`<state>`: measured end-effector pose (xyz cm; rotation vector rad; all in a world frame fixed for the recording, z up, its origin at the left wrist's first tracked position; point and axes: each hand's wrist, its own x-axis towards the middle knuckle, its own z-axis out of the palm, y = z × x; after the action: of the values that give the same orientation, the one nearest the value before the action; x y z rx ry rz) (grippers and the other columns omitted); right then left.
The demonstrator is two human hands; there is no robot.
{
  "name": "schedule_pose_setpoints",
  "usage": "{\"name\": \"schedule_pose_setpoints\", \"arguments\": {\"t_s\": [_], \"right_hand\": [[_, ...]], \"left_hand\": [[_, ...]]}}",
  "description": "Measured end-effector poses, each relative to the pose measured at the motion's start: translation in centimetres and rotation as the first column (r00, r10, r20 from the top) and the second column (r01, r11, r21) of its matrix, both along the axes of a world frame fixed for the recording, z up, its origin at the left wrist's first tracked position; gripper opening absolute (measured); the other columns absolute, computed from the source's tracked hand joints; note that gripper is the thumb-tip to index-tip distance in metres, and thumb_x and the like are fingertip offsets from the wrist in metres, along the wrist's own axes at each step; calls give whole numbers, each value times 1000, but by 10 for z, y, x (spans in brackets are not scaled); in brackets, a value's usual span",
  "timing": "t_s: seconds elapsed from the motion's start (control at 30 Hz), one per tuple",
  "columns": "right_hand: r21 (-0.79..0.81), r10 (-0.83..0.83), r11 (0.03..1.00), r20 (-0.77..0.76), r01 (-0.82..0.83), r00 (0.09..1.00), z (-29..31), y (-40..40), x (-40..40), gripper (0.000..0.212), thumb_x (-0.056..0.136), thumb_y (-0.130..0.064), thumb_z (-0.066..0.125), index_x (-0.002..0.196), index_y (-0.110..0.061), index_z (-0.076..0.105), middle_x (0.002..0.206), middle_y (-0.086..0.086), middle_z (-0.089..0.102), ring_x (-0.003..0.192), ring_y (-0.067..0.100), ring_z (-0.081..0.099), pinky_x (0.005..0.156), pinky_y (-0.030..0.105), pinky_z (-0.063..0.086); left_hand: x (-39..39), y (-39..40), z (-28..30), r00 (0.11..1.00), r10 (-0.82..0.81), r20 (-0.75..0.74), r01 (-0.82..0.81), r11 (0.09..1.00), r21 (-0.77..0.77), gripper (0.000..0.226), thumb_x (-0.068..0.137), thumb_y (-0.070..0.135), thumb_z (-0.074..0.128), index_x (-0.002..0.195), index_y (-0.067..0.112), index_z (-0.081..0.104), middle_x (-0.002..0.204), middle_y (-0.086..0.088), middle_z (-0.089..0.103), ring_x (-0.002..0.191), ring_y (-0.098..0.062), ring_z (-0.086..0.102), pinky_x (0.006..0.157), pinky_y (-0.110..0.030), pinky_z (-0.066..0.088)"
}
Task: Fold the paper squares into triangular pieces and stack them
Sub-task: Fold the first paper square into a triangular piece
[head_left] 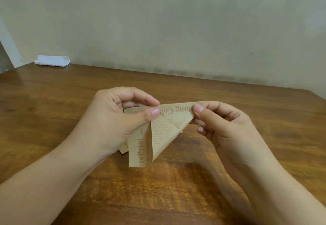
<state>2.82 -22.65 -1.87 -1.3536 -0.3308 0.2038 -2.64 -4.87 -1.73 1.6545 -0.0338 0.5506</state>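
While held above the wooden table [176, 180] at frame centre, tan printed paper [158, 133], half folded, pinched along its top edge by left hand [116, 119] and right hand [227, 127]. Upper left: white folded cloth [52, 60].

1 head-worn view, facing forward and down, close over table [53, 101]

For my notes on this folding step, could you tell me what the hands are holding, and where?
Both hands hold one brown printed paper above the table: the left hand pinches its top edge near the middle, the right hand pinches the top right corner.
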Motion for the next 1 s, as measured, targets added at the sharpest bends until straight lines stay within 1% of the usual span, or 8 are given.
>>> {"name": "schedule_pose_setpoints", "arguments": {"t_s": [0.13, 0.3, 0.37, 0.47, 0.53, 0.63, 0.77, 1.0], "right_hand": [[-1, 0, 1000, -8, 0, 1000, 0, -1, 1, 8, 65, -21, 69, 69, -14, 68, 77, 5, 73, 67, 6, 65, 67, 23, 43], [1, 3, 1000, -8, -3, 1000, 0, -3, 3, 15, 68, -23, 67, 76, -10, 71, 77, 5, 73, 66, 5, 64, 68, 26, 43], [7, 3, 1000, -9, -3, 1000, 0, -4, 3, 12, 71, -20, 67, 76, -10, 71, 75, 4, 72, 64, 5, 64, 68, 26, 42], [7, 3, 1000, -9, -3, 1000, -1, -3, 3, 7, 78, -15, 66, 75, -10, 70, 77, 6, 73, 65, 7, 64, 68, 26, 42], [0, 10, 1000, -1, -10, 1000, -1, -3, 3, 7, 74, -19, 67, 74, -12, 69, 80, 7, 73, 68, 7, 64, 68, 26, 41], [2, 17, 1000, 6, -17, 1000, 1, -5, 3, 17, 63, -25, 69, 73, -11, 70, 82, 8, 73, 70, 8, 62, 67, 26, 40], [-15, 22, 1000, 25, -21, 999, 3, -7, 3, 16, 61, -26, 69, 70, -14, 72, 82, 9, 72, 74, 10, 61, 67, 25, 40], [-35, 9, 999, 51, -7, 999, 3, -8, 4, 14, 59, -28, 71, 65, -16, 73, 78, 6, 72, 71, 8, 62, 66, 24, 40]], "left_hand": [[-2, -2, 0, 1000, -4, 7, 4, 1000, -2, 16, 54, 16, 74, 70, 18, 73, 70, -5, 73, 64, -11, 70, 56, -19, 54], [-4, -3, 1, 1000, 13, 26, -13, 1000, 2, 15, 55, 16, 73, 67, 25, 74, 71, -2, 73, 65, -11, 71, 54, -19, 54], [-3, -3, 1, 999, 19, 28, -19, 1000, 1, 15, 55, 17, 73, 67, 25, 74, 70, -1, 73, 65, -11, 70, 54, -18, 53], [-2, -4, 0, 999, 25, 27, -25, 1000, -5, 15, 54, 16, 73, 68, 22, 74, 69, -2, 73, 63, -10, 70, 54, -18, 54], [-2, -4, -1, 1000, 18, 25, -17, 1000, -22, 14, 54, 14, 73, 68, 18, 74, 67, -3, 72, 61, -10, 69, 52, -17, 53], [-3, -4, 0, 1000, -5, 17, 5, 999, -31, 15, 55, 12, 73, 70, 14, 72, 66, -4, 72, 59, -10, 68, 52, -17, 53], [-3, -5, 0, 1000, -14, 23, 15, 999, -38, 16, 55, 10, 72, 71, 11, 71, 64, -4, 71, 58, -9, 67, 52, -16, 53], [-5, -7, 0, 999, -28, 31, 29, 998, -52, 14, 56, 10, 72, 67, 18, 74, 64, -3, 72, 59, -9, 68, 51, -16, 51]]}}
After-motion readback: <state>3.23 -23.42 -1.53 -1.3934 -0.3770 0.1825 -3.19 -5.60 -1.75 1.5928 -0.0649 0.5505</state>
